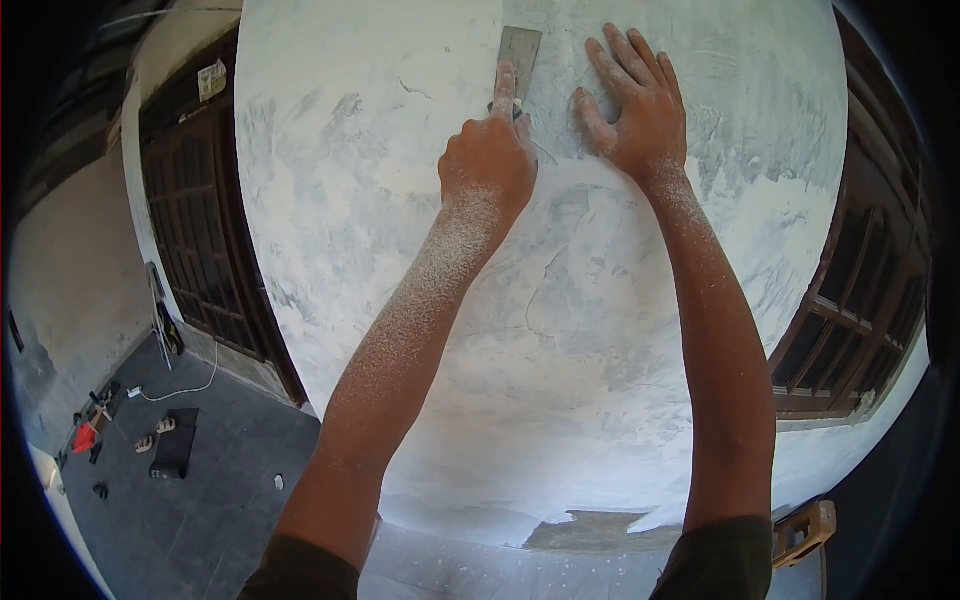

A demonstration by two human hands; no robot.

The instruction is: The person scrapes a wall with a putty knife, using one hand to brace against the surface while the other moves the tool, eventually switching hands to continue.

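My left hand [488,160] is closed around the handle of a putty knife [520,52], its index finger stretched along the tool toward the blade. The flat grey blade points upward and lies against the wall [590,330], which is coated with patchy white and grey plaster. Most of the handle is hidden in my fist. To the right of the knife, my right hand [640,115] rests open on the wall with fingers spread, holding nothing. White dust covers both hands and my left forearm. Cracks and rough patches mark the plaster around them.
A dark wooden door [200,230] stands at left, and a wooden window [850,300] at right. On the grey tiled floor [240,470] lie sandals [150,440], a dark mat [176,445], a white cable [190,393] and a red item [84,437]. A wooden stool-like piece [803,532] stands lower right.
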